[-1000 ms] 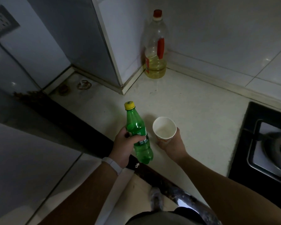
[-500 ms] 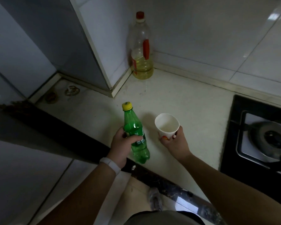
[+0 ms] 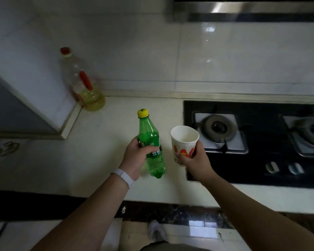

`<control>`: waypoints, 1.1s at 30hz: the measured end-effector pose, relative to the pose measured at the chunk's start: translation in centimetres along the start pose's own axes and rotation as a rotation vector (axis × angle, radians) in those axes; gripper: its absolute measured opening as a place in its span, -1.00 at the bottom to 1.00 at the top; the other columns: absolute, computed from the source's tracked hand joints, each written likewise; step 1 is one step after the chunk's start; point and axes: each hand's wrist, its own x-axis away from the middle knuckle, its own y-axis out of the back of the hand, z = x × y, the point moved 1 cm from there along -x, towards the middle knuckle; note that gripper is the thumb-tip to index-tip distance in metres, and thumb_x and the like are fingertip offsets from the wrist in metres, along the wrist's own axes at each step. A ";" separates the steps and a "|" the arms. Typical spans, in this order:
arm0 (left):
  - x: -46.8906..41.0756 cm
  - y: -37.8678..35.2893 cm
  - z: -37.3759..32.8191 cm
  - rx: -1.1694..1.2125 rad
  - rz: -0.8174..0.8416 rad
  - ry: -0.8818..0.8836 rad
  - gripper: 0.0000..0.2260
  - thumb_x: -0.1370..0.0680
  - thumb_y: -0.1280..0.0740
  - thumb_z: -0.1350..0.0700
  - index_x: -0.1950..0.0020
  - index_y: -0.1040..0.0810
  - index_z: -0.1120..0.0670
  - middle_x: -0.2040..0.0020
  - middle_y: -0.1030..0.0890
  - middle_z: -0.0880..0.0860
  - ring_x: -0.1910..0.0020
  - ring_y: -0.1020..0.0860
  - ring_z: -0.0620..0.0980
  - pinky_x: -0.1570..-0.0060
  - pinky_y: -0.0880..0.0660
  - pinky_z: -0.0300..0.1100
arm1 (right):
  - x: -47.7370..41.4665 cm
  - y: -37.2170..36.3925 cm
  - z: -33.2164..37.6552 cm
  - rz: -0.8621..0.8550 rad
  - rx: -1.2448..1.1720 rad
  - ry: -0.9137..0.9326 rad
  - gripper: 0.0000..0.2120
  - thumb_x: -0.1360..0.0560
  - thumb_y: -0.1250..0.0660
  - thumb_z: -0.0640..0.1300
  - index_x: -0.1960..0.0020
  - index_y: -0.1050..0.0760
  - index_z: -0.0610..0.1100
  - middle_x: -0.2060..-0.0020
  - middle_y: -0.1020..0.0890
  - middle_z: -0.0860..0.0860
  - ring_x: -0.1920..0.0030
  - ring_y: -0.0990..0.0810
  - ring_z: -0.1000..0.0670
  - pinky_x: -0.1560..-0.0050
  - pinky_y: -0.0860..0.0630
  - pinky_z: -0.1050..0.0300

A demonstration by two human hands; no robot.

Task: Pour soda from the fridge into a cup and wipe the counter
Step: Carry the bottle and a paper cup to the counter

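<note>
One pale counter (image 3: 98, 160) carries a black stove (image 3: 261, 171). Left of the stove, the left grip (image 3: 134, 158) is curled round a capped green soda bottle (image 3: 149, 134); at the stove's left edge, the right grip (image 3: 194, 160) clasps a paper cup (image 3: 184, 142) upright.

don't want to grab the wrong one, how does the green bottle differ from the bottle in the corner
The green bottle is tinted green with a yellow cap; the corner bottle is clear, with yellow liquid low inside and a red cap. The green bottle is gripped by the left hand; the corner bottle stands untouched by the wall. Both are capped.
</note>
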 end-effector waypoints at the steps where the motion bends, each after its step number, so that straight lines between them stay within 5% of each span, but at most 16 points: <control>1: 0.3 -1.7 -0.1 -0.008 0.028 0.000 -0.65 -0.28 -0.51 0.23 -0.03 -0.66 0.00 0.01 -0.71 0.09 -0.04 -0.65 0.17 -0.12 -0.56 0.19 | 0.7 1.7 0.1 -0.021 -0.005 0.006 -0.40 -0.39 -0.55 -0.14 -0.30 -0.31 0.03 -0.10 -0.59 0.08 -0.06 -0.60 0.10 0.14 -0.57 0.31; 6: 3.0 -10.7 0.2 -0.035 0.164 0.004 -0.65 -0.34 -0.49 0.29 -0.09 -0.63 0.04 -0.01 -0.71 0.08 -0.06 -0.64 0.15 -0.14 -0.55 0.16 | 4.4 10.7 0.3 -0.150 -0.049 0.026 -0.42 -0.39 -0.55 -0.12 -0.27 -0.33 0.11 -0.09 -0.61 0.07 -0.07 -0.63 0.09 -0.03 -0.59 0.16; 20: 13.6 -37.1 3.2 -0.194 0.500 -0.047 -0.71 -0.38 -0.47 0.32 -0.04 -0.64 0.06 0.04 -0.72 0.08 -0.01 -0.67 0.12 -0.09 -0.57 0.09 | 18.1 35.5 -3.8 -0.581 -0.072 0.016 -0.46 -0.39 -0.55 -0.11 -0.25 -0.34 -0.01 -0.02 -0.57 0.16 0.04 -0.58 0.25 0.20 -0.51 0.41; 25: 17.1 -44.3 4.6 -0.240 0.608 -0.054 -0.68 -0.38 -0.47 0.32 -0.10 -0.62 0.09 0.01 -0.71 0.08 0.00 -0.66 0.08 0.02 -0.56 -0.03 | 22.8 42.1 -5.5 -0.695 -0.115 -0.007 -0.42 -0.37 -0.57 -0.07 -0.27 -0.35 -0.02 -0.06 -0.59 0.10 -0.05 -0.60 0.13 0.01 -0.56 0.21; 33: 19.9 -53.4 5.1 -0.326 0.749 -0.069 -0.68 -0.37 -0.48 0.35 -0.04 -0.63 0.05 0.05 -0.70 0.09 0.01 -0.65 0.12 0.03 -0.57 0.00 | 26.0 49.2 -7.3 -0.845 -0.204 -0.021 -0.46 -0.39 -0.56 -0.14 -0.25 -0.35 0.01 -0.07 -0.59 0.09 -0.03 -0.59 0.18 0.12 -0.54 0.35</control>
